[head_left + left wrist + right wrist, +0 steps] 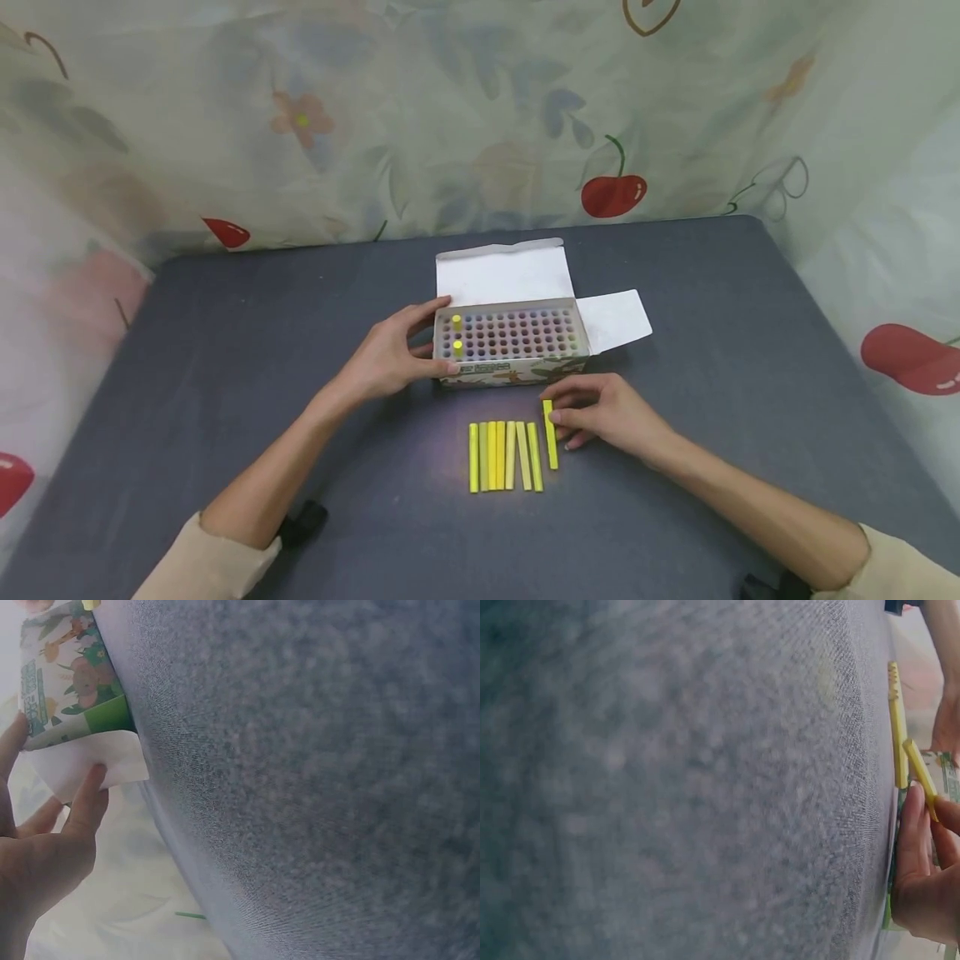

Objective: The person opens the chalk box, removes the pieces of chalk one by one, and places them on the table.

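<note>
In the head view, my left hand (386, 354) grips the left end of an open chalk box (517, 375), thumb at the front edge and forefinger at the back. The box has a tray of round holes. Two yellow chalk sticks (457, 322) stand upright in its left part. My right hand (615, 412) pinches a yellow chalk stick (552, 442) in front of the box, tilted slightly. In the right wrist view that held stick (919, 769) shows between thumb and fingers. Left of it, several yellow chalk sticks (501, 454) lie side by side on the table.
The box's white lid (504, 275) is folded back, and a side flap (615, 322) sticks out to the right. Dark grey cloth covers the table (262, 367). A patterned curtain (450, 125) hangs behind and at both sides.
</note>
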Available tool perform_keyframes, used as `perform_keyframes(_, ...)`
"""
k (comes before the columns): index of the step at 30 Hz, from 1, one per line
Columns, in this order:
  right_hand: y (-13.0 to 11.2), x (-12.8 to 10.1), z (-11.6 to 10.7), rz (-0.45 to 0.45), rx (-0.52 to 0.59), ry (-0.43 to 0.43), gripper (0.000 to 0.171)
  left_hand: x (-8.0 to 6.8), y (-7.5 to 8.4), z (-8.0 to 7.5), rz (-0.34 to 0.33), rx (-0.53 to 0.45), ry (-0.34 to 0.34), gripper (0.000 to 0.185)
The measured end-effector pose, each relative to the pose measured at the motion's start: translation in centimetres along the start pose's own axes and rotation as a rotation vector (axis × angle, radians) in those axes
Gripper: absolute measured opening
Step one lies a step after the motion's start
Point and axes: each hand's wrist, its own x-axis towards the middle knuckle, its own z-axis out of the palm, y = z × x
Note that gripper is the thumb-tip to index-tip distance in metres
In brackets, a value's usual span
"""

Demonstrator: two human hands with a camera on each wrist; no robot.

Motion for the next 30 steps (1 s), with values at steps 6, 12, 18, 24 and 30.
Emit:
perform_keyframes(6, 0.52, 0.16, -0.09, -0.001, -0.027, -0.035, 0.028, -0.11, 0.08, 0.09, -0.003, 0.002, 0.006, 0.092)
perform_keyframes(12, 0.63, 0.16, -0.26, 0.027, -0.003, -0.051, 0.03, -0.05, 0.04, 0.14, 0.002, 0.002, 0.009, 0.092)
perform_keyframes(18, 0.6, 0.09, -0.29, 0.053, 0.013, -0.047, 0.03, -0.07, -0.04, 0.12, -0.001, 0.0, 0.007, 0.092)
perform_keyframes(24, 0.52, 0.34, -0.11, 0.059, 0.026, -0.051, 0.03, -0.15, -0.22, -0.09, -0.026, -0.004, 0.014, 0.092)
perform_keyframes(30, 0.55, 0.23, -0.25, 0.055, 0.024, -0.059, 0.029, -0.03, -0.29, 0.1, -0.016, -0.006, 0.004, 0.092)
